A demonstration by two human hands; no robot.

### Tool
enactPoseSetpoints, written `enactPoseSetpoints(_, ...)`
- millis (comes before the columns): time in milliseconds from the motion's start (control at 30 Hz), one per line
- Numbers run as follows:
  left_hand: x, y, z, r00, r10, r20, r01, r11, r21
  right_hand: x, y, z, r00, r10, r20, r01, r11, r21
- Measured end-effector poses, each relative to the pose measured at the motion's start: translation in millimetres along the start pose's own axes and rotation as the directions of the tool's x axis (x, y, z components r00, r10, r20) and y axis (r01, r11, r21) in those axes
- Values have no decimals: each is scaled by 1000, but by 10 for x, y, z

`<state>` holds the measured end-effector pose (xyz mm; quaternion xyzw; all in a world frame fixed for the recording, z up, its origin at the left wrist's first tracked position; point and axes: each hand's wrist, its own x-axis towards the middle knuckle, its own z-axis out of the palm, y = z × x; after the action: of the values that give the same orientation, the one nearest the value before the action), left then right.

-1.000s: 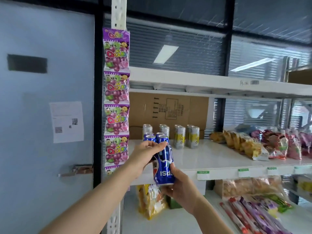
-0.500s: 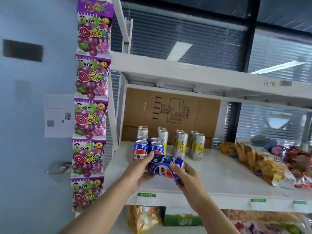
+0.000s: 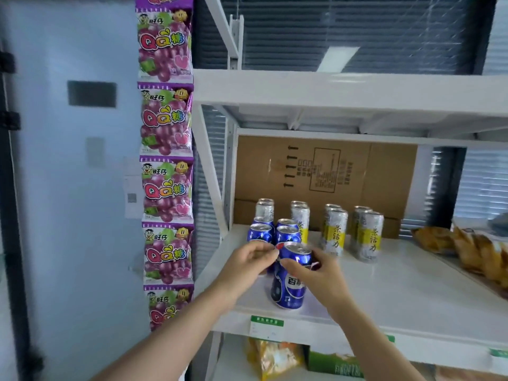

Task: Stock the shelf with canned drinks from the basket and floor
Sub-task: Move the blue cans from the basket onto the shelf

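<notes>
A blue cola can [image 3: 288, 287] stands upright near the front edge of the white shelf board [image 3: 398, 292]. My right hand [image 3: 316, 273] grips its upper part from the right, fingers curled round the rim. My left hand [image 3: 247, 262] is at the can's upper left with curled fingers pinching at the rim. Several more blue cans [image 3: 259, 232] stand in two short rows right behind it, partly hidden by my left hand. Tall silver-and-yellow cans [image 3: 335, 232] stand in rows to the right and behind.
A cardboard box [image 3: 324, 171] fills the back of the shelf. A strip of purple candy bags [image 3: 166, 188] hangs on the left upright. Snack bags [image 3: 467, 248] lie at the right. The upper shelf [image 3: 330, 89] is close overhead, with bagged goods [image 3: 272, 356] below.
The can was held upside down, then tipped sideways over the shelf edge; now it stands upright on the shelf in front of the other blue cans. The view has moved closer.
</notes>
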<state>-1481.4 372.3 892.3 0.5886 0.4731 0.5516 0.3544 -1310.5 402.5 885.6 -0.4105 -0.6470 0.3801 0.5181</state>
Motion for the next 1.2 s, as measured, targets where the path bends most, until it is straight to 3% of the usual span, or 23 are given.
enactPoseSetpoints(167,124,314,-25,982,134,134,-165,953,253,-46,119,98,1000,-2,17,2,999,49)
enactPoseSetpoints(267,212,453,-16,955,138,261,-255,831,494,-38,186,-26,994,49,99,-52,998,30)
enactPoseSetpoints(367,286,472,-12,944,159,289,-313,710,631,-55,285,-70,982,111,155,-112,994,-2)
enactPoseSetpoints(667,415,473,-323,958,121,258,-276,622,733,10,401,469,995,85,54,-90,992,92)
enactPoseSetpoints(900,594,506,-457,962,49,269,-248,569,784,190,478,743,994,102,-25,-103,993,-49)
enactPoseSetpoints(1200,675,449,-556,948,56,314,-282,606,744,166,554,865,991,24,-134,-45,987,-152)
